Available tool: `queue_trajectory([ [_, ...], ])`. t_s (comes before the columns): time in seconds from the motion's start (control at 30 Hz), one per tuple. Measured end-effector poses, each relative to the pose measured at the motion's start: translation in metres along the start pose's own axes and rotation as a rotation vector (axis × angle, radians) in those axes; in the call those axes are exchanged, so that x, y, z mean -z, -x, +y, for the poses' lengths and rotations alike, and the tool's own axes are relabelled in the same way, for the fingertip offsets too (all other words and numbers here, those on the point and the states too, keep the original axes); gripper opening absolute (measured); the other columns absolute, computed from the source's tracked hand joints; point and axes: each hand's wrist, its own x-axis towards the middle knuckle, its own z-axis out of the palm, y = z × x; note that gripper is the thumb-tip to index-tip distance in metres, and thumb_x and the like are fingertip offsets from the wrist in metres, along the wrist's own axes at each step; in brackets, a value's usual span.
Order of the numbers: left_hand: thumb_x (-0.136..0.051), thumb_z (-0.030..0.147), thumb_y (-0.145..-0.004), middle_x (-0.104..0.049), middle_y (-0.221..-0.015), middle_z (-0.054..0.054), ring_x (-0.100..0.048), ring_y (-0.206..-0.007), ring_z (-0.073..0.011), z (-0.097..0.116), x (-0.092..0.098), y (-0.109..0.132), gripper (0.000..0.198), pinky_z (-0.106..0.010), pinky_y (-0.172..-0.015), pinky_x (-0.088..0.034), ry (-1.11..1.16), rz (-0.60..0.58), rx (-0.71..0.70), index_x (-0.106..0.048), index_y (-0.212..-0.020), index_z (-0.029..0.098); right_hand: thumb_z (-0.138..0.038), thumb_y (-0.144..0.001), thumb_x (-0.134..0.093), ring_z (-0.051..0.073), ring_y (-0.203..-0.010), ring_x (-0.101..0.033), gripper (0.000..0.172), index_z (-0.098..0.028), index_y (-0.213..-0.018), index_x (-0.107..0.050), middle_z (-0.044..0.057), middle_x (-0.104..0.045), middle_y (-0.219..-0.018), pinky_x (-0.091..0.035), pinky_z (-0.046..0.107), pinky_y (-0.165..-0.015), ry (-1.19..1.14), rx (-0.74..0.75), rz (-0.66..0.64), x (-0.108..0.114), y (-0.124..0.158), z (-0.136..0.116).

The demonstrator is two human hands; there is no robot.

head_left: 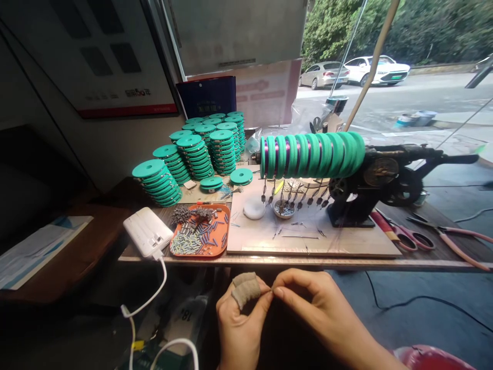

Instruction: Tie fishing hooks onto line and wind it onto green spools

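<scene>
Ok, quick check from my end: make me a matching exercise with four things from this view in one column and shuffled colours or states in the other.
Things:
1. left hand
2. power bank
3. tray
4. mounted spools

Descriptions:
A. orange, holding small parts
B. wearing tan wraps
C. green, in a row
D. white, cable plugged in

Pairs: 1-B, 2-D, 3-A, 4-C

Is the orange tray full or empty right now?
Partly full: the orange tray has small parts heaped toward its left side, while bare orange shows on the right.
</scene>
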Motion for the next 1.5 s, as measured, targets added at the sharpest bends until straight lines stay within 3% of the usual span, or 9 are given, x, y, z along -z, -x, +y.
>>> queue_trajectory([
  [0.27,-0.062,0.007,-0.071,-0.063,-0.071,-0.001,-0.061,-0.065,-0.0135,0.0018,0.0054,-0.0032,0.011,-0.024,-0.058,-0.051,-0.187,-0.088,-0.241,-0.062,-0.075,0.018,-0.018,-0.079,-0.051,0.010,-0.056,-0.057,0.014,-0.017,-0.072,-0.062,-0.001,-0.065,-0.064,-0.039,0.017,-0.054,0.120,0.042,-0.001,-0.0007,0.0002,-0.0053],
  [0.47,-0.060,0.006,-0.073,-0.062,-0.068,-0.003,-0.060,-0.061,-0.0144,0.0057,0.0053,-0.0041,0.010,-0.025,-0.055,-0.050,-0.231,-0.111,-0.264,-0.061,-0.072,0.016,-0.020,-0.080,-0.049,0.010,-0.055,-0.055,0.016,-0.017,-0.070,-0.061,-0.001,-0.063,-0.062,-0.038,0.018,-0.052,0.154,0.020,-0.016,-0.0016,0.0004,-0.0032],
  [0.63,-0.060,0.007,-0.072,-0.063,-0.069,-0.003,-0.062,-0.064,-0.0146,0.0035,0.0039,-0.0022,0.010,-0.024,-0.057,-0.052,-0.209,-0.090,-0.223,-0.063,-0.072,0.017,-0.018,-0.080,-0.049,0.011,-0.058,-0.056,0.015,-0.017,-0.070,-0.060,-0.001,-0.063,-0.065,-0.039,0.018,-0.055,0.133,0.017,-0.011,-0.0030,0.0005,-0.0026],
  [0.9,-0.066,0.018,-0.069,-0.065,-0.066,0.000,-0.063,-0.061,-0.0135,0.0039,0.0022,-0.0023,0.004,-0.021,-0.057,-0.052,-0.106,-0.043,0.022,-0.066,-0.066,0.019,-0.023,-0.082,-0.048,0.011,-0.058,-0.055,0.018,-0.017,-0.071,-0.060,-0.001,-0.062,-0.064,-0.039,0.018,-0.055,0.051,0.036,0.028,-0.0021,0.0015,-0.0025],
  [1.17,-0.068,0.021,-0.067,-0.066,-0.065,-0.001,-0.063,-0.060,-0.0151,0.0017,0.0010,-0.0036,0.005,-0.023,-0.056,-0.053,-0.060,-0.006,0.067,-0.066,-0.065,0.018,-0.023,-0.082,-0.049,0.010,-0.059,-0.055,0.017,-0.016,-0.071,-0.060,-0.001,-0.062,-0.064,-0.040,0.018,-0.055,0.028,0.041,0.031,-0.0029,0.0007,-0.0036],
  [1.5,-0.067,0.018,-0.068,-0.066,-0.065,-0.001,-0.064,-0.061,-0.0153,0.0015,0.0022,-0.0021,0.003,-0.023,-0.056,-0.053,-0.095,-0.012,0.010,-0.066,-0.066,0.018,-0.020,-0.081,-0.049,0.010,-0.059,-0.055,0.016,-0.017,-0.071,-0.060,-0.001,-0.063,-0.065,-0.040,0.018,-0.055,0.057,0.039,0.019,-0.0015,-0.0006,-0.0047],
])
